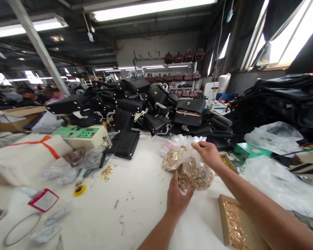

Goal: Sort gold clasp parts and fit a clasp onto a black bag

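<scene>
fingers of the right hand (208,153) are pinched tight on bunched film at the top of a clear plastic bag (198,173) full of gold-colored pieces. fingers of the left hand (177,199) curve apart against the bag's lower left side; can't tell if they grip it. bag is right of center on the white surface (143,187), between both hands. second bag of gold pieces (170,159) just beside it, on its left.

cardboard tray (223,222) with small gold bits sits toward the near right corner of the surface, below the right forearm. smaller tray (234,168) partly hidden behind the right wrist. loose gold pieces (106,173) lie left of center, near a flat black bag (127,144). yellow tape roll (79,190) and red packet (43,200) toward the near left corner. machine with green panel (82,133) at the far left. black handbags (141,104) piled along the far edge. teal box (250,152) toward the right edge.
</scene>
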Available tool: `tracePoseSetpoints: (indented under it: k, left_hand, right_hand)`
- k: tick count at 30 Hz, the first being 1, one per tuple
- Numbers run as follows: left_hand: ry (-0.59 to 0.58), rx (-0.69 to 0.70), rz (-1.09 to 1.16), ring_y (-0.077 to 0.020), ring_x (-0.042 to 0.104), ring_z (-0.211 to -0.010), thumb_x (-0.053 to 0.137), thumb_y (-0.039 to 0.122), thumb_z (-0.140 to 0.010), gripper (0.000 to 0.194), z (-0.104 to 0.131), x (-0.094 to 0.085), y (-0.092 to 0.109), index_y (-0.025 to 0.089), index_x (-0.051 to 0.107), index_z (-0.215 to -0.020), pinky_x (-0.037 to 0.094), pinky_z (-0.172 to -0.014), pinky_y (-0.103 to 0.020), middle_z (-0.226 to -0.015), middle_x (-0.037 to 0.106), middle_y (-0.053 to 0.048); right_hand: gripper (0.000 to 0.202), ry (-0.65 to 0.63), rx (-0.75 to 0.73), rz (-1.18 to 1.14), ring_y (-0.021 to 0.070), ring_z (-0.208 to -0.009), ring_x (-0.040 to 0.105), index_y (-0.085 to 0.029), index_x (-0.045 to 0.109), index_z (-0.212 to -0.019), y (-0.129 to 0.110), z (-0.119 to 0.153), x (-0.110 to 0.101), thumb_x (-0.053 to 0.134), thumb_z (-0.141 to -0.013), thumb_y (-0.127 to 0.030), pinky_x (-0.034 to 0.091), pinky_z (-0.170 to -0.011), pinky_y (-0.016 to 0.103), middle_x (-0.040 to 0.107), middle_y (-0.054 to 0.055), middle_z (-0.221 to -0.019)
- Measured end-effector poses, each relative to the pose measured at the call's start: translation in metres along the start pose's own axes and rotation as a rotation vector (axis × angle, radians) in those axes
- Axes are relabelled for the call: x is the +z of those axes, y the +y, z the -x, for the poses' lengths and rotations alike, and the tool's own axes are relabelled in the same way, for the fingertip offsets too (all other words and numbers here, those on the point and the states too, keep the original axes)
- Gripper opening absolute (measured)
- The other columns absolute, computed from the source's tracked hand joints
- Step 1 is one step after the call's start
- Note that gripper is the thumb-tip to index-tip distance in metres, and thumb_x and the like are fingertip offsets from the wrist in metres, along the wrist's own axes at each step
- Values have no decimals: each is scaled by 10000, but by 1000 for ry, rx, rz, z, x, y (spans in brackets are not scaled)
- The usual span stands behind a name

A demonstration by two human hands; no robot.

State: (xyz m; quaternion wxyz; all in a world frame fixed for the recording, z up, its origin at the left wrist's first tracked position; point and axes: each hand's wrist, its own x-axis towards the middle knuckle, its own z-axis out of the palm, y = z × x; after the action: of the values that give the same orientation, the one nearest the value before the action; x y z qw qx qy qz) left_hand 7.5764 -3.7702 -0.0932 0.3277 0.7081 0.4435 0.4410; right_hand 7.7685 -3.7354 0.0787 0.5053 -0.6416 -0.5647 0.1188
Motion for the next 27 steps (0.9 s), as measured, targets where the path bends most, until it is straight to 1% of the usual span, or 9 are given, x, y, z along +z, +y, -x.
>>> tracePoseSetpoints:
  k: [3,7,11,15,20,22,24,26,27]
  left_hand:
    - [-3,-17,11,-282,521,-1316,725,457,-805,973,1,-3,4,162,243,-1597,487,-1065,-399,-1514,438,-172]
    - [4,-14,15,-285,529,-1305,726,461,-802,967,1,-5,6,169,255,-1595,487,-1067,-409,-1527,432,-168]
    - [-20,-29,11,-274,542,-1288,711,461,-809,941,-1,-5,5,138,283,-1582,477,-1083,-406,-1505,462,-169]
    - [-36,-26,-18,-268,523,-1317,701,469,-817,912,-3,-3,4,131,314,-1571,461,-1103,-395,-1496,479,-154]
    - [-32,9,-58,-265,571,-1245,716,479,-803,889,-4,-2,5,123,372,-1540,475,-1082,-405,-1421,544,-149]
    - [-31,22,-66,-264,575,-1237,717,484,-803,891,-3,-2,5,122,372,-1541,475,-1081,-407,-1416,548,-151]
    - [-33,26,-77,-266,566,-1252,724,482,-797,897,-3,-3,5,119,375,-1539,464,-1095,-407,-1421,543,-155]
    - [-31,35,-85,-265,555,-1270,739,474,-784,913,-1,-3,4,122,368,-1540,451,-1112,-406,-1431,533,-153]
    - [-30,50,-88,-264,549,-1280,748,470,-778,928,-1,-2,3,126,355,-1546,447,-1117,-407,-1439,525,-152]
  right_hand:
    - [615,6,2,7,112,-582,320,-141,547,-657,-4,1,-1,586,-801,-737,258,-558,272,375,-6,-594]
    - [626,30,16,4,111,-572,306,-140,549,-647,-6,-1,-2,596,-780,-749,246,-543,274,362,-5,-588]
    - [616,33,19,-15,109,-578,311,-142,539,-653,-4,-4,-1,605,-778,-742,240,-538,268,368,-5,-594]
    - [604,19,23,-35,107,-581,306,-146,515,-653,0,-5,1,602,-784,-730,243,-546,267,356,-11,-594]
    - [597,-47,15,-43,104,-589,319,-142,528,-674,6,-2,-6,638,-772,-720,251,-547,262,384,-14,-611]
    - [605,-55,18,-15,102,-586,335,-138,536,-673,7,0,-12,645,-766,-726,254,-545,261,411,-11,-617]
    - [609,-58,12,59,110,-595,390,-130,607,-717,6,2,-20,631,-785,-735,274,-552,262,474,3,-642]
    - [586,-32,-32,155,131,-642,483,-143,711,-855,3,6,-29,622,-819,-721,327,-588,263,576,23,-725]
    - [562,3,-68,196,143,-683,532,-162,743,-945,0,8,-34,624,-839,-701,362,-621,264,622,33,-792]
